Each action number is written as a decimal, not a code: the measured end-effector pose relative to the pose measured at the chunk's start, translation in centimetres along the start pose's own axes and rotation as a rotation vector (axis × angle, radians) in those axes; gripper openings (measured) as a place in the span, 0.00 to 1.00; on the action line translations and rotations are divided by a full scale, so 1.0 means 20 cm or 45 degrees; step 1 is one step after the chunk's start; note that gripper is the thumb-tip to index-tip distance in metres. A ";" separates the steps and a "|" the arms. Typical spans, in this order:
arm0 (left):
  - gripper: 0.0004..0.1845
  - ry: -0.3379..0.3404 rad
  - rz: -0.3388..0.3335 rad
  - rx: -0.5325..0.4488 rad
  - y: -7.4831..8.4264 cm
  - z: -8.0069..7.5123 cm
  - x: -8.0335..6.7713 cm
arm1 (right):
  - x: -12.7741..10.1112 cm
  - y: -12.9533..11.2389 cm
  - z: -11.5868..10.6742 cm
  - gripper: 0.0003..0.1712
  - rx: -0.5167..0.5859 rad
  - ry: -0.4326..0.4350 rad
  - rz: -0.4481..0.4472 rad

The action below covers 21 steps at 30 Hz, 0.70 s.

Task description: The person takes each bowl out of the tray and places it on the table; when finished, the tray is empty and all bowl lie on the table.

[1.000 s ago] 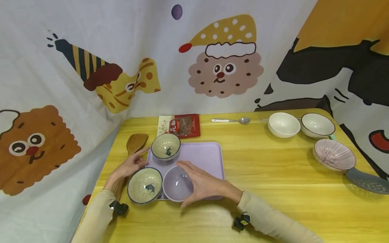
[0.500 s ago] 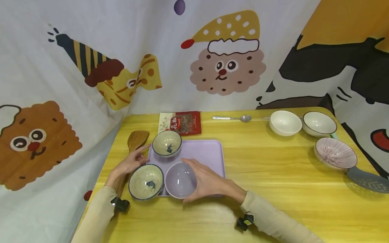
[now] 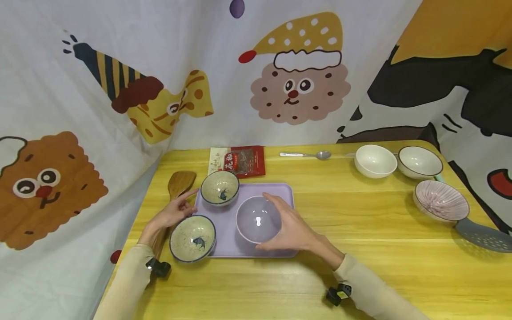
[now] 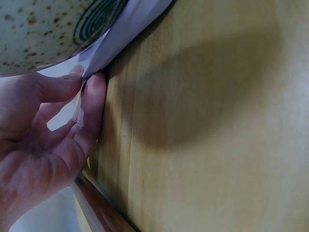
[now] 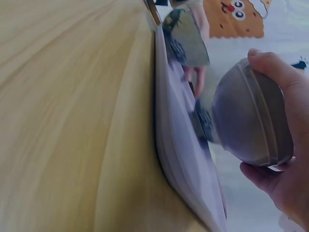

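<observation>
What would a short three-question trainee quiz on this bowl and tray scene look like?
1. True or false: the purple bowl is lifted clear of the lilac tray.
2. Which hand grips the purple bowl: A the left hand, B the right hand?
3. Fill in: the left hand's fingers touch the tray's ____ edge.

Key:
1. True; the right wrist view shows a gap beneath it.
2. B.
3. Left, near the two speckled bowls.
</observation>
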<state>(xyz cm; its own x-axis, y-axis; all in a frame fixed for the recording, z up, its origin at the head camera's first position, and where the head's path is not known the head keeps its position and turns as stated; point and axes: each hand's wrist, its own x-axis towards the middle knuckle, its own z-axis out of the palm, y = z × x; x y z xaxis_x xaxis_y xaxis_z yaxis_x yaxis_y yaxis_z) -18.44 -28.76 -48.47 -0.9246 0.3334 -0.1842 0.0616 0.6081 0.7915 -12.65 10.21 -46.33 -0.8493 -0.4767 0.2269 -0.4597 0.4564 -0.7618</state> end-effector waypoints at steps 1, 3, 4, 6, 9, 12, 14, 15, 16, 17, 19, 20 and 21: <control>0.35 -0.001 0.003 0.000 0.00 0.00 0.00 | -0.01 0.01 -0.02 0.77 -0.007 0.023 0.011; 0.36 0.001 0.006 -0.001 0.00 0.00 0.00 | -0.02 0.03 -0.05 0.76 -0.022 0.064 0.028; 0.36 0.001 0.009 0.000 -0.01 0.00 0.00 | -0.03 0.04 -0.07 0.76 -0.030 0.084 0.035; 0.36 0.001 0.014 0.000 -0.01 0.00 -0.01 | -0.05 0.06 -0.11 0.75 -0.035 0.121 0.054; 0.36 0.006 0.016 0.003 -0.01 0.00 -0.01 | -0.07 0.10 -0.16 0.75 -0.045 0.170 0.072; 0.36 0.008 0.019 0.003 -0.01 -0.01 -0.01 | -0.10 0.12 -0.21 0.74 -0.041 0.221 0.081; 0.36 0.009 0.020 0.002 -0.01 -0.01 -0.01 | -0.13 0.14 -0.24 0.74 -0.051 0.258 0.083; 0.36 0.009 0.024 -0.001 -0.01 -0.01 -0.01 | -0.14 0.15 -0.26 0.74 -0.059 0.277 0.083; 0.36 0.008 0.026 -0.004 0.00 -0.01 -0.01 | -0.15 0.16 -0.28 0.74 -0.066 0.296 0.086; 0.36 0.008 0.028 -0.005 0.00 -0.01 -0.01 | -0.16 0.17 -0.29 0.74 -0.077 0.313 0.091; 0.36 0.007 0.032 -0.011 0.00 0.00 -0.01 | -0.19 0.19 -0.33 0.74 -0.099 0.340 0.118; 0.36 0.007 0.033 -0.010 0.00 0.00 -0.01 | -0.20 0.19 -0.35 0.75 -0.108 0.352 0.135; 0.36 0.007 0.032 -0.009 0.00 0.00 -0.01 | -0.21 0.20 -0.36 0.75 -0.116 0.363 0.151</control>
<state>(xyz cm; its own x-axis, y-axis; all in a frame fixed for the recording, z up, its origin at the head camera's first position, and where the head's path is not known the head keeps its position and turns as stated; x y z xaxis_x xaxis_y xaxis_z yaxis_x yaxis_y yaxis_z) -18.33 -28.88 -48.42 -0.9248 0.3447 -0.1612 0.0821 0.5943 0.8001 -12.85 19.49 -45.97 -0.9310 -0.1923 0.3101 -0.3633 0.5675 -0.7388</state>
